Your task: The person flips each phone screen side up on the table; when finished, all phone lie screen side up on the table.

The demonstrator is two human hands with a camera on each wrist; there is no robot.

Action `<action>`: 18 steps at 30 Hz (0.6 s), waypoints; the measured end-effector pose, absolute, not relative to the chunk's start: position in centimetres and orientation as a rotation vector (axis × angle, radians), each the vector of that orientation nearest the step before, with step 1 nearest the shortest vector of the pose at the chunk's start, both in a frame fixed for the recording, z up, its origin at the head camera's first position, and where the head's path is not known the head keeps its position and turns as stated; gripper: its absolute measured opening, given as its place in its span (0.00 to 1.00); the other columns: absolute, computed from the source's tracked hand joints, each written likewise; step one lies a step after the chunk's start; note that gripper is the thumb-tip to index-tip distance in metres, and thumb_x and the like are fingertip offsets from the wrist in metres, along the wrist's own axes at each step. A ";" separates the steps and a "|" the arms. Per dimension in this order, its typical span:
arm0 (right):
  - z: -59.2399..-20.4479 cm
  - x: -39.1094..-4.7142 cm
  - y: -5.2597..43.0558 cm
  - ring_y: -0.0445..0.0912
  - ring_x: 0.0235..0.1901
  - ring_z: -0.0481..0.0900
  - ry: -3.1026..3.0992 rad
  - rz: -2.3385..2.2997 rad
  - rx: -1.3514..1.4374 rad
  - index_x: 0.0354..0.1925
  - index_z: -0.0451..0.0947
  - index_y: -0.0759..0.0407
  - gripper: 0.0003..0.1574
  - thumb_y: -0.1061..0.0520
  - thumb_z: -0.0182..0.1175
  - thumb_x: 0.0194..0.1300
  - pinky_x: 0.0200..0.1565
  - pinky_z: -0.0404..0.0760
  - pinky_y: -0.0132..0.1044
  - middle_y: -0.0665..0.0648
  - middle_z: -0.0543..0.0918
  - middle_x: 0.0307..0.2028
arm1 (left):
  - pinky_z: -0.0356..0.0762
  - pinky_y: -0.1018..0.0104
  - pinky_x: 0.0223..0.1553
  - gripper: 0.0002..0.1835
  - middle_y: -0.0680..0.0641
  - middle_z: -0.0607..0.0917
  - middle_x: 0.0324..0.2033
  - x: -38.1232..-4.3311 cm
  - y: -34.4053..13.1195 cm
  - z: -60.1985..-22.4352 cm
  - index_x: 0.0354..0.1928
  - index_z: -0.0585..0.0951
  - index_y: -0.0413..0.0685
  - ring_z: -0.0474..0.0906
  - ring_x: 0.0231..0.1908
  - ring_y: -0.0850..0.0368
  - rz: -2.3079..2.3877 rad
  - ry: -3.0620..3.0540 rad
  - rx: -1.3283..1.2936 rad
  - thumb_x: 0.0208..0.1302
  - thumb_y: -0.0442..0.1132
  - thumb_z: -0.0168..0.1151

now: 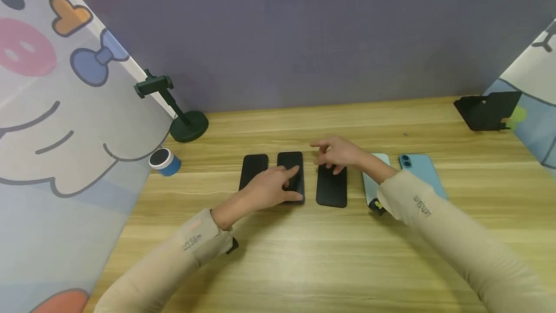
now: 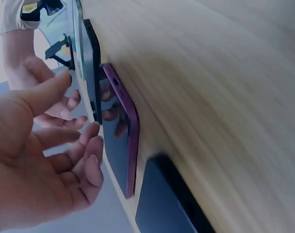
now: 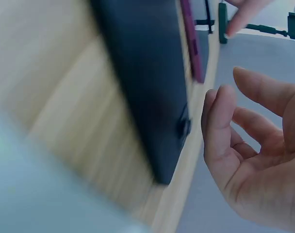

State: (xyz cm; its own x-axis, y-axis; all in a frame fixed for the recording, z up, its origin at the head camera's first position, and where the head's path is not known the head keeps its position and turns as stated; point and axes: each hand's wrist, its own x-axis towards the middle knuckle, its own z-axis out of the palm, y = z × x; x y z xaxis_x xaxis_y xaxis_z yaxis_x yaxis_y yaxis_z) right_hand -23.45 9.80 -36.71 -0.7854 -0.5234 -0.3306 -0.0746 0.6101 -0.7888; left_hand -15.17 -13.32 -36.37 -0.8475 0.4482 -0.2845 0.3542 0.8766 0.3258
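Observation:
Several phones lie in a row on the wooden table. My left hand (image 1: 270, 188) hovers over a dark-screened phone with a purple-red edge (image 2: 131, 150), its fingers loosely bent and nothing in them. Left of that is another black phone (image 1: 253, 169), partly behind the same hand. Over the top end of a third black phone (image 1: 332, 191) is my right hand (image 1: 340, 151), fingers relaxed and holding nothing. A pale phone (image 1: 370, 187) lies partly under the right forearm, and a light blue phone (image 1: 424, 174) lies face down at the row's right end.
A dark green phone stand (image 1: 187, 125) and a small blue-and-white jar (image 1: 167, 162) are at the left edge. Toward the back right is a black folding stand (image 1: 488, 110). A grey partition (image 1: 295, 37) closes off the table's far side, with cartoon-printed panels at both sides.

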 end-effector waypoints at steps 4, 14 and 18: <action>-37.1 -23.1 11.9 0.52 0.39 0.79 2.327 -1.084 -0.453 0.76 0.62 0.56 0.39 0.54 0.60 0.71 0.30 0.84 0.43 0.64 0.75 0.57 | 0.76 0.62 0.44 0.44 0.48 0.79 0.55 -15.8 -12.2 -36.9 0.78 0.61 0.55 0.74 0.50 0.53 0.404 2.663 0.752 0.65 0.63 0.63; -37.2 -22.8 15.4 0.47 0.26 0.74 2.289 -1.113 -0.359 0.76 0.60 0.59 0.40 0.56 0.60 0.71 0.24 0.75 0.38 0.67 0.70 0.62 | 0.68 0.65 0.41 0.46 0.50 0.78 0.55 -15.5 -10.0 -38.2 0.77 0.62 0.56 0.67 0.43 0.57 0.241 2.712 0.883 0.62 0.69 0.60; -37.3 -22.7 15.7 0.47 0.28 0.75 2.301 -1.093 -0.358 0.76 0.60 0.60 0.41 0.56 0.62 0.70 0.25 0.77 0.37 0.70 0.69 0.65 | 0.69 0.64 0.42 0.47 0.50 0.78 0.55 -15.0 -9.4 -38.5 0.76 0.63 0.55 0.69 0.44 0.56 0.126 2.741 0.874 0.62 0.71 0.59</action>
